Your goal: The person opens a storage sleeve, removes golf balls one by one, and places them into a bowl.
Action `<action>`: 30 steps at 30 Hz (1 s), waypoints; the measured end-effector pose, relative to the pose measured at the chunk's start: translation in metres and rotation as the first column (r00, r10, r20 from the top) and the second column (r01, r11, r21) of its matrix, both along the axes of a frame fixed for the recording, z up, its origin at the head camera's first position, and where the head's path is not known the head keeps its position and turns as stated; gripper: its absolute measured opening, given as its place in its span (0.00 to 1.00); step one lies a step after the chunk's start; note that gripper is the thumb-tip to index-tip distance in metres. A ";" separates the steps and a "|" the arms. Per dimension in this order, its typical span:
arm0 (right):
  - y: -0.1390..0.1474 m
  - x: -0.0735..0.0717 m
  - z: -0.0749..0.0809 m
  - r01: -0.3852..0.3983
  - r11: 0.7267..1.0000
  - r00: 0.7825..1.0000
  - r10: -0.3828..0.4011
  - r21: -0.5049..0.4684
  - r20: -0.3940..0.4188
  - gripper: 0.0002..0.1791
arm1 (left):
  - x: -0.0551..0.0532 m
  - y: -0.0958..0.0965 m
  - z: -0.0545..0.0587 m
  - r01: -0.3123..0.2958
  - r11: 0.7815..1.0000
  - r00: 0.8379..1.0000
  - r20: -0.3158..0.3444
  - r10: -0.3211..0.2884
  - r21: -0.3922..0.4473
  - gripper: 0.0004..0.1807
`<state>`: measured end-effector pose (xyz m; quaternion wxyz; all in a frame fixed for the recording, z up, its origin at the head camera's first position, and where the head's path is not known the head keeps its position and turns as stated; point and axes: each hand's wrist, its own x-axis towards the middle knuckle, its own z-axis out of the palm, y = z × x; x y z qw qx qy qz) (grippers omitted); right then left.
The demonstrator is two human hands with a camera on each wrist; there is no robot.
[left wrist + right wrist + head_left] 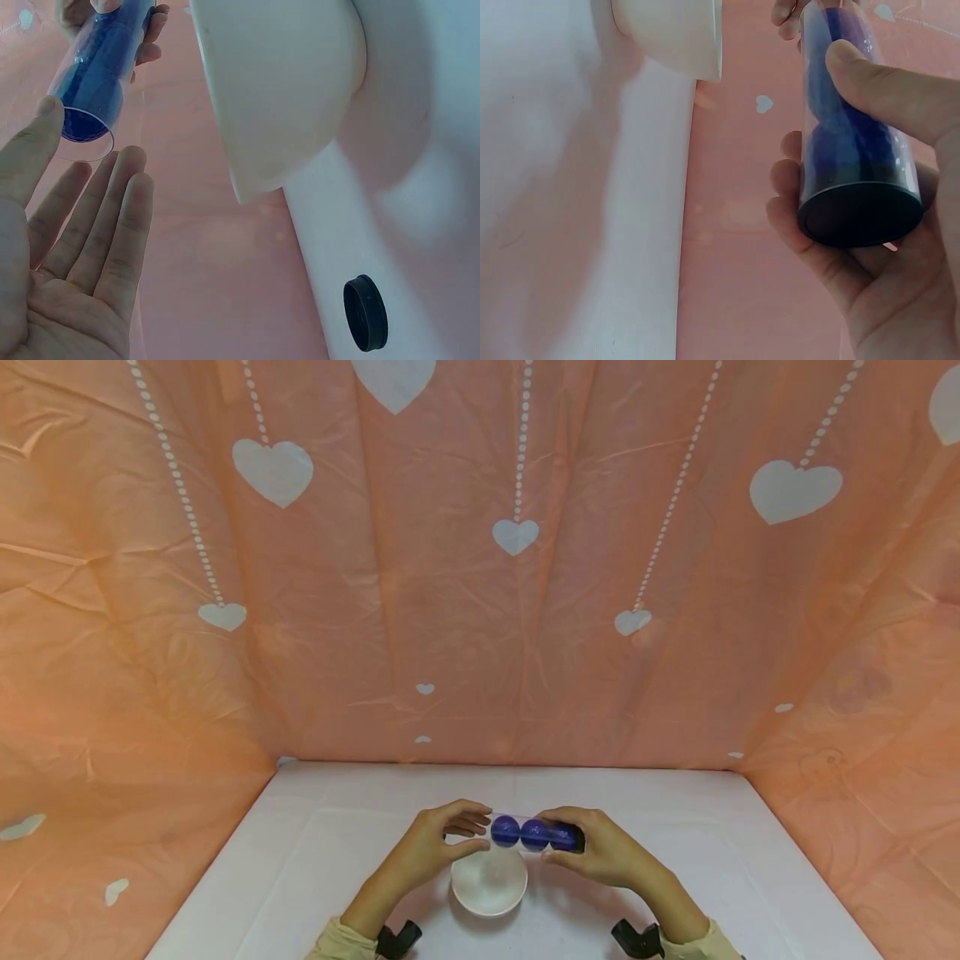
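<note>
My right hand grips a clear plastic tube by its black-capped end, thumb on one side and fingers round the other. Inside the tube sit blue balls in a row. The tube lies roughly level above the far rim of a white bowl. At its uncapped end is my left hand, fingers extended and thumb apart, the thumb tip right at the tube's rim. A loose black cap rests on the table in the left wrist view.
The bowl stands on a white-covered table. Orange sheeting with white hearts rises behind the table and along both sides. Black wrist cameras sit at both sleeve cuffs.
</note>
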<state>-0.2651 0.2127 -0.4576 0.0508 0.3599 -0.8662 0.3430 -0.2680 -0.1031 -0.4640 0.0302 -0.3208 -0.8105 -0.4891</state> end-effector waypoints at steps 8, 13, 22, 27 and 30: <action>0.000 0.000 -0.002 0.005 1.000 1.000 -0.005 0.020 -0.002 0.25 | 0.000 0.001 -0.001 0.012 1.000 1.000 0.010 -0.012 0.004 0.24; -0.001 0.001 0.000 0.019 0.999 0.999 -0.020 0.029 0.039 0.30 | 0.000 0.001 -0.003 0.023 1.000 1.000 0.001 -0.023 0.006 0.23; -0.001 0.002 0.001 0.018 0.999 0.999 -0.020 0.039 0.041 0.26 | -0.003 -0.002 -0.006 0.048 0.999 0.999 -0.004 -0.048 0.007 0.23; -0.002 0.004 0.002 0.025 0.998 1.000 -0.026 0.052 0.015 0.27 | -0.004 -0.003 -0.006 0.048 0.999 0.999 0.021 -0.047 -0.014 0.23; -0.002 0.004 0.003 0.030 0.998 1.000 -0.030 0.059 -0.003 0.28 | -0.003 -0.002 -0.006 0.043 0.999 0.999 0.031 -0.043 -0.025 0.24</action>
